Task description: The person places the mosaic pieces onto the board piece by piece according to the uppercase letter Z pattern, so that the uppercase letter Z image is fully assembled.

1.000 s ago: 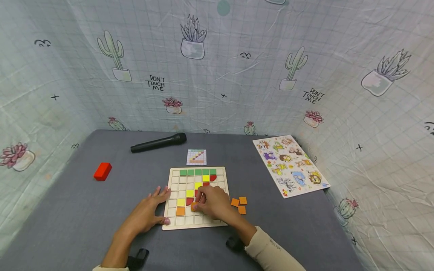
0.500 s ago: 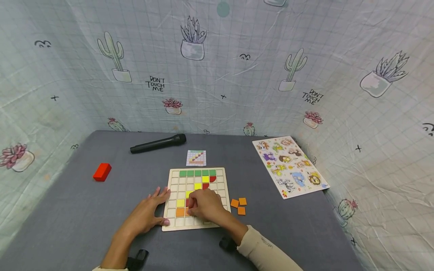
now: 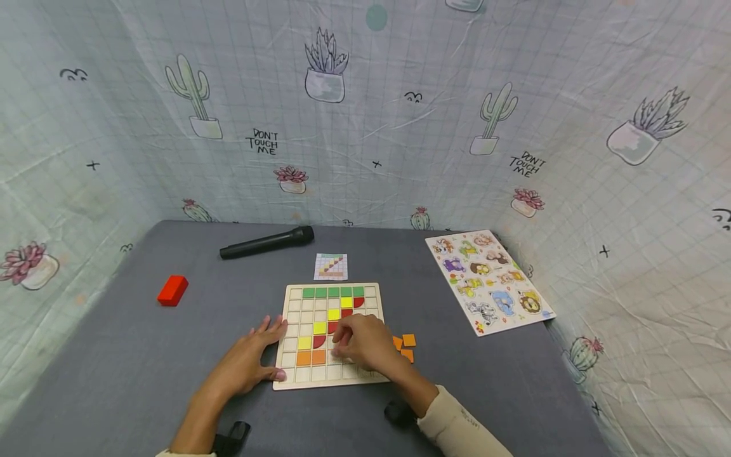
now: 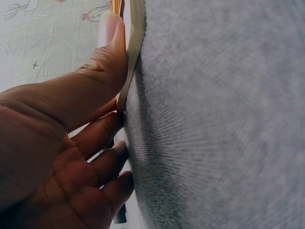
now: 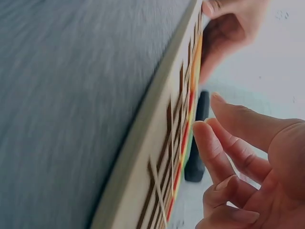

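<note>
A square wooden grid board [image 3: 294, 315] lies on the table. It bears a green row [image 3: 334, 292], a diagonal of yellow squares [image 3: 320, 328] with red quarter-round pieces [image 3: 358, 301] beside them, and two orange tiles [image 3: 311, 358] side by side near the bottom. My left hand [image 3: 248, 360] rests along the board's left edge, fingers spread; in the left wrist view its thumb [image 4: 112, 40] lies against the rim. Over the board's lower right hovers my right hand [image 3: 367, 343], and in the right wrist view its thumb and fingertips [image 5: 202, 128] stand apart, holding nothing. It hides some cells.
Several loose orange tiles [image 3: 408, 341] lie right of the board, partly behind the right hand. A small pattern card [image 3: 330, 266] and a black microphone [image 3: 267, 242] sit beyond it. A red block [image 3: 172, 291] is at left, an animal picture board [image 3: 488, 279] at right.
The right hand brought an orange tile leftward, set it beside the first orange one, let go and drew back to the right. My left hand stays where it was.
</note>
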The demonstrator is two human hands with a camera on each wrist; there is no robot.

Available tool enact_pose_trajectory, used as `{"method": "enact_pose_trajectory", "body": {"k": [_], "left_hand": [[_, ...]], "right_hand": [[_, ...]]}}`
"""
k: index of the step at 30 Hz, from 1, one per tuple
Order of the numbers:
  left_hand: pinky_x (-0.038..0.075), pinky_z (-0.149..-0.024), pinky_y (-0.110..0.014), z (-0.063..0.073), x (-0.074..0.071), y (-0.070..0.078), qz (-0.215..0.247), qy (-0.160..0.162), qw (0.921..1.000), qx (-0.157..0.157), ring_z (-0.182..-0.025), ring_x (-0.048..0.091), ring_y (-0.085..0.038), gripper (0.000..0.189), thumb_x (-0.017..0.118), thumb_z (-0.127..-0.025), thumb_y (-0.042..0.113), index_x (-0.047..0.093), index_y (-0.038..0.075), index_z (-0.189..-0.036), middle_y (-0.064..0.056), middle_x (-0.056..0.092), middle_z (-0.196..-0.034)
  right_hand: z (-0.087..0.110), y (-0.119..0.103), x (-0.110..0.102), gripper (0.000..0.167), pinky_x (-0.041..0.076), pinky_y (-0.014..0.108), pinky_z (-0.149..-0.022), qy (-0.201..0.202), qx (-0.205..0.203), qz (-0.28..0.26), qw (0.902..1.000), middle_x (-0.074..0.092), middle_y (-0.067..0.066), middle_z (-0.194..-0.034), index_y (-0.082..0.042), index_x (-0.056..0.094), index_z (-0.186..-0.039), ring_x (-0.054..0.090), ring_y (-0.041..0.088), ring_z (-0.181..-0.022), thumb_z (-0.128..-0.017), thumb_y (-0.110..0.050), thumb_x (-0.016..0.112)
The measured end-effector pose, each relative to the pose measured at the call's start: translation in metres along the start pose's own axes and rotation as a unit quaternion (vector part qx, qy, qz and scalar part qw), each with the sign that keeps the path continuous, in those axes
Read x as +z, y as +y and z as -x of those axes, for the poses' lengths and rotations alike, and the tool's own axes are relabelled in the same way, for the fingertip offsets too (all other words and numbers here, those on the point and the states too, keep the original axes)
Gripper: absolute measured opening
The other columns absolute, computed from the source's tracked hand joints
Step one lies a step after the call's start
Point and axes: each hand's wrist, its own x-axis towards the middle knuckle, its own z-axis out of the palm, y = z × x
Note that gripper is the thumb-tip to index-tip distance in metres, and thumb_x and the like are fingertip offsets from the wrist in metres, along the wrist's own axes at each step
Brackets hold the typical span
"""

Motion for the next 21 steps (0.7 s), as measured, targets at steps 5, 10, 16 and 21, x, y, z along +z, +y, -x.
{"method": "enact_pose_trajectory", "body": {"k": [5, 10, 16, 21], "left_hand": [[0.024, -0.126, -0.071, -0.001, 0.000, 0.001, 0.001, 0.000, 1.0000, -0.003, -0.161, 0.025, -0.048, 0.110, 0.099, -0.066, 0.028, 0.046, 0.004, -0.160, -0.017, 0.038, -0.169], [0.026, -0.125, -0.073, 0.000, 0.000, 0.002, -0.001, 0.004, 1.0000, 0.000, -0.160, 0.026, -0.049, 0.109, 0.098, -0.066, 0.028, 0.047, 0.004, -0.160, -0.017, 0.039, -0.169], [0.027, -0.125, -0.072, 0.002, -0.001, 0.003, 0.001, 0.008, 1.0000, 0.001, -0.160, 0.026, -0.050, 0.109, 0.098, -0.066, 0.029, 0.047, 0.004, -0.159, -0.018, 0.040, -0.169], [0.026, -0.126, -0.072, 0.002, -0.001, 0.003, 0.001, 0.007, 1.0000, -0.001, -0.160, 0.026, -0.049, 0.109, 0.098, -0.066, 0.029, 0.047, 0.004, -0.160, -0.017, 0.040, -0.169]], "right_hand": [[0.009, 0.021, -0.018, 0.020, 0.045, 0.025, -0.061, 0.011, 0.023, -0.019, 0.9995, 0.064, -0.012, -0.073, -0.024, 0.074, -0.085, 0.056, 0.006, -0.068, -0.082, -0.025, 0.093], [0.018, 0.045, -0.034, 0.021, 0.044, 0.028, -0.061, 0.034, 0.046, -0.012, 0.9983, 0.065, -0.010, -0.077, -0.021, 0.075, -0.090, 0.056, 0.008, -0.070, -0.080, -0.021, 0.094], [0.027, 0.068, -0.046, 0.029, 0.045, 0.033, -0.065, 0.054, 0.087, 0.036, 0.9941, 0.066, -0.006, -0.086, -0.023, 0.075, -0.097, 0.055, 0.010, -0.074, -0.077, -0.022, 0.096], [0.030, 0.075, -0.048, 0.027, 0.044, 0.033, -0.063, 0.040, 0.107, 0.052, 0.9921, 0.064, -0.007, -0.082, -0.022, 0.074, -0.092, 0.055, 0.011, -0.072, -0.078, -0.025, 0.096]]}}
